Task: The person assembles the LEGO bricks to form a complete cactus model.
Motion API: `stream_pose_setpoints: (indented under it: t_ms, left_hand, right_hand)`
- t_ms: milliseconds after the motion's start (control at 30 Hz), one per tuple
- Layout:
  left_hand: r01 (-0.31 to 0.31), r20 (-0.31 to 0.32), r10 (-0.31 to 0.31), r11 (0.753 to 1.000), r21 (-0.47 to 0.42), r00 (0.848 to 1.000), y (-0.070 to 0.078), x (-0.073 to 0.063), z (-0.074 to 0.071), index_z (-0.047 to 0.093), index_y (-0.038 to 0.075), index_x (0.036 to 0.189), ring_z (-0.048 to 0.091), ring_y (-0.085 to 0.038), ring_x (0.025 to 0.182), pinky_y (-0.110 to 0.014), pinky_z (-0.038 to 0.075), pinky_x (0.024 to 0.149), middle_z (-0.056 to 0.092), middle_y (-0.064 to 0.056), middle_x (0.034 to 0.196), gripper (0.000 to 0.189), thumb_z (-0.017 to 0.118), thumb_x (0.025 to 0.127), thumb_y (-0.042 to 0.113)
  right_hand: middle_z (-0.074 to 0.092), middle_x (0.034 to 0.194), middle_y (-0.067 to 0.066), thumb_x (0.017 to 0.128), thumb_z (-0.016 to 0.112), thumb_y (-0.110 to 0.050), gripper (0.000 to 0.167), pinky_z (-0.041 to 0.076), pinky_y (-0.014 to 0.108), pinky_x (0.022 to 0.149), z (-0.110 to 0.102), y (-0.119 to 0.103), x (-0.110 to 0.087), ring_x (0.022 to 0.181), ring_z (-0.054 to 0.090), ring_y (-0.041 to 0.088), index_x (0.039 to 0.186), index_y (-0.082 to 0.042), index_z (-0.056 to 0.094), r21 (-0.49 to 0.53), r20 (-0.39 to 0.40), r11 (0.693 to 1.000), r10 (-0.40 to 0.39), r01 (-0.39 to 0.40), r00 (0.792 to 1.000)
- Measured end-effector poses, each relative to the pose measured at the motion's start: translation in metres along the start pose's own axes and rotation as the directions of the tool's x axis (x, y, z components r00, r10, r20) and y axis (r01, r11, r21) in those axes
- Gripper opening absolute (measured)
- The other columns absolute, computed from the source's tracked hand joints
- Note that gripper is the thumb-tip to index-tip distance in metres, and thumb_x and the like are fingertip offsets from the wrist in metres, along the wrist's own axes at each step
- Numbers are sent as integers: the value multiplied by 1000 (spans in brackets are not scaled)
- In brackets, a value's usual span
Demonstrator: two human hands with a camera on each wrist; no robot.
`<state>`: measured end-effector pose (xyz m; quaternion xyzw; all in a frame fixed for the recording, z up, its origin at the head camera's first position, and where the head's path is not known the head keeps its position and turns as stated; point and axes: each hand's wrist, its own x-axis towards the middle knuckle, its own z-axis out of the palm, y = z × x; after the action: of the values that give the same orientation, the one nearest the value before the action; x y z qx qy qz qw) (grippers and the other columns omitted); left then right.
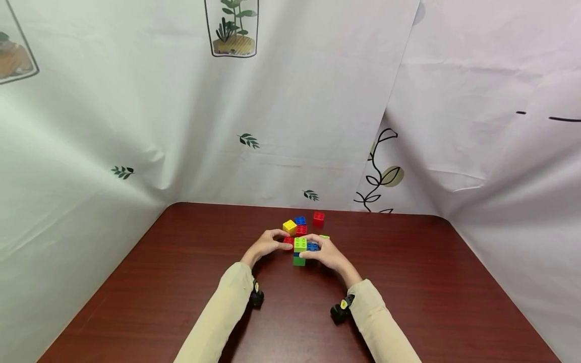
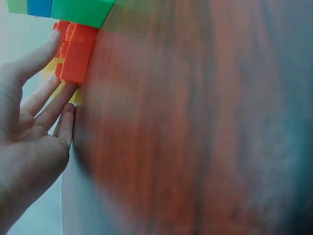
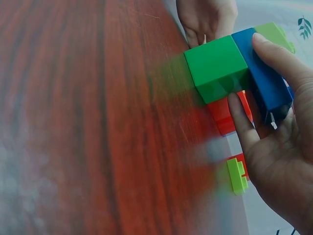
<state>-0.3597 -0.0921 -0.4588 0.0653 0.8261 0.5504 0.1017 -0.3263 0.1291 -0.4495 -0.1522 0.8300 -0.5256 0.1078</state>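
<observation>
My right hand (image 1: pixel 324 252) grips a joined stack of toy building bricks. A green brick (image 3: pixel 217 68) forms its bottom, a longer blue brick (image 3: pixel 266 78) lies across the middle, and a lime brick (image 1: pixel 300 244) sits on top. The right thumb presses on the blue brick, with the fingers on its other side. Just left of the stack, my left hand (image 1: pixel 268 243) has its fingers and thumb spread around a red brick (image 2: pixel 80 54). Its fingertips are right at that brick's end, and the thumb is beside its studs.
Behind the hands stand a yellow brick (image 1: pixel 289 226), a blue brick (image 1: pixel 300 220) and another red brick (image 1: pixel 301 230). One more red brick (image 1: pixel 318 218) lies near the back edge of the brown table (image 1: pixel 408 282). White printed cloth (image 1: pixel 290 101) hangs behind.
</observation>
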Motion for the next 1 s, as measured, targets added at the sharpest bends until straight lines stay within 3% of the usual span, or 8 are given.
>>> stream_pose_setpoints:
  t_ms: [333, 600, 733, 833, 1000]
  left_hand:
    - [-47, -36, 49, 997, 58, 998, -2, -4, 2, 68, 3, 112, 57, -29, 113, -47, 45, 106, 66, -14, 122, 39, 80, 75, 4]
    - [-45, -52, 51, 992, 114, 997, 1, -7, 2, 70, 5, 111, 57, -29, 110, -47, 47, 103, 67, -14, 121, 35, 79, 77, 8]
    - [-53, -85, 63, 992, 111, 994, 0, -7, 1, 71, 5, 107, 56, -23, 95, -37, 51, 88, 69, -12, 109, 33, 81, 76, 11]
    - [-64, -101, 73, 994, 88, 992, -1, -7, 0, 70, 4, 105, 54, -20, 86, -28, 49, 75, 68, -11, 100, 33, 81, 75, 10]
    - [-63, -110, 70, 996, 69, 991, -1, -9, -3, 69, 4, 105, 54, -19, 81, -24, 46, 68, 66, -10, 95, 32, 80, 76, 10]
  right_hand:
    - [62, 120, 9, 85, 75, -34, 53, 50, 32, 88, 2, -1, -2, 103, 56, 20, 131, -16, 56, 18, -1, 999, 42, -42, 999]
    - [62, 120, 10, 85, 74, -34, 53, 50, 33, 89, 2, -3, -3, 103, 56, 21, 132, -15, 56, 20, -4, 999, 36, -36, 999]
    - [61, 121, 12, 86, 74, -33, 54, 50, 30, 87, 1, -2, -3, 103, 55, 21, 133, -14, 55, 11, 0, 999, 32, -32, 999]
    - [61, 120, 14, 87, 73, -30, 54, 49, 28, 84, 0, -6, -5, 101, 55, 20, 134, -11, 54, 13, 11, 1000, 25, -25, 1000]
    - [63, 118, 11, 85, 74, -33, 54, 50, 30, 86, 1, -7, -7, 100, 56, 20, 132, -13, 56, 20, 0, 999, 26, -26, 1000]
